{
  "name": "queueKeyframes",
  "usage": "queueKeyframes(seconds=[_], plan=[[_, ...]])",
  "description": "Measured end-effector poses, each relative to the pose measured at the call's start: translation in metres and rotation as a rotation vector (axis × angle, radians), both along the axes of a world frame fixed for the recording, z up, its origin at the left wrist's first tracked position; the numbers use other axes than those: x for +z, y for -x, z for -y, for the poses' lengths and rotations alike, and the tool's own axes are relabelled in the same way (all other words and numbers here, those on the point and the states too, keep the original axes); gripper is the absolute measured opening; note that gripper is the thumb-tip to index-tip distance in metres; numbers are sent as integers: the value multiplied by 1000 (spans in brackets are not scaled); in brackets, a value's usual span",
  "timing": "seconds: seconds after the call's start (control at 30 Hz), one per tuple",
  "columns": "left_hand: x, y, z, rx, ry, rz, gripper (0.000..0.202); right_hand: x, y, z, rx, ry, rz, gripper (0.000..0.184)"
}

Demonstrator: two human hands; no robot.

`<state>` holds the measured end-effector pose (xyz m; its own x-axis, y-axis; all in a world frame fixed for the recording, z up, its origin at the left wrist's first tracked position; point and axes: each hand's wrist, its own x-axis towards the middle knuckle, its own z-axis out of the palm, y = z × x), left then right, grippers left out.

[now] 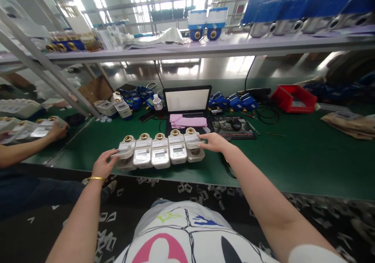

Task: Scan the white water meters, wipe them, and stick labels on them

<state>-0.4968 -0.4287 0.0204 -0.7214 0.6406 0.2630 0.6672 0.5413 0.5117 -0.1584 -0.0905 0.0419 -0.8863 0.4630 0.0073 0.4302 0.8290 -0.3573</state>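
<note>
White round-cornered meters point(159, 162) with brassy rings point(159, 136) on green tabletop point(281, 165)

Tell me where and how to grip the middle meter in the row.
Likely grip the middle meter by its near and far ends, from above: neighbouring meters crowd both long sides, while the near end faces the table's front edge.

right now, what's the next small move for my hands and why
I'd probably lower the lifted parts gently: the left hand and right hand touch the left-end meter and right-end meter, whose upper parts look raised, while the three middle meters show their displays.
</note>
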Motion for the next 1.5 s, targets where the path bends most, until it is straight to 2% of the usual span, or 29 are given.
queueKeyframes(seconds=[0.07, 0.2, 0.33, 0.37, 0.43, 0.47, 0.5, 0.63, 0.73, 0.9, 0.97, 1.03, 1.1, 1.17, 1.23, 1.33, 1.37, 1.4, 1.5], plan=[[4, 2, -4, -94, -11, 10, 48, 8, 3, -4, -28, -6, 14, 31], [1, -13, -12, -201, 72, -60, 47, 18, 8, 6, -25, -50, 28, 28], [-6, -39, -26, -239, 313, -231, 73, 10, 28, 42, 61, -107, 10, 29], [-7, -43, -29, -257, 350, -257, 76, 5, 35, 53, 94, -120, 10, 36], [-6, -46, -34, -308, 377, -268, 73, -3, 50, 71, 158, -146, 36, 70], [-4, -46, -35, -333, 372, -259, 69, -6, 56, 77, 187, -156, 55, 80], [-1, -45, -36, -355, 357, -245, 66, -8, 61, 79, 212, -161, 74, 81], [16, -37, -41, -370, 282, -194, 46, 3, 76, 63, 292, -110, 132, 46], [25, -33, -47, -384, 296, -159, 34, 15, 83, 48, 300, -62, 180, 33], [27, -46, -55, -436, 311, -136, 32, 22, 89, 45, 262, -29, 218, 30], [22, -62, -63, -457, 307, -153, 47, 25, 91, 45, 226, -28, 215, 37], [15, -81, -73, -512, 330, -191, 75, 27, 91, 43, 180, -37, 195, 49], [9, -96, -83, -605, 370, -247, 85, 29, 90, 45, 160, -40, 166, 53], [7, -105, -91, -693, 374, -291, 77, 27, 86, 52, 174, -15, 144, 49], [11, -106, -96, -713, 309, -296, 62, 22, 78, 64, 216, 41, 122, 40], [25, -95, -101, -578, 196, -205, 42, 11, 58, 75, 289, 151, 42, 26], [30, -89, -101, -506, 174, -166, 39, 6, 49, 73, 237, 229, -40, 26], [34, -81, -101, -427, 160, -129, 37, 1, 40, 67, 128, 323, -142, 28], [42, -52, -88, -146, 149, -71, 41, -20, 14, 33, -415, 622, -416, 46]])
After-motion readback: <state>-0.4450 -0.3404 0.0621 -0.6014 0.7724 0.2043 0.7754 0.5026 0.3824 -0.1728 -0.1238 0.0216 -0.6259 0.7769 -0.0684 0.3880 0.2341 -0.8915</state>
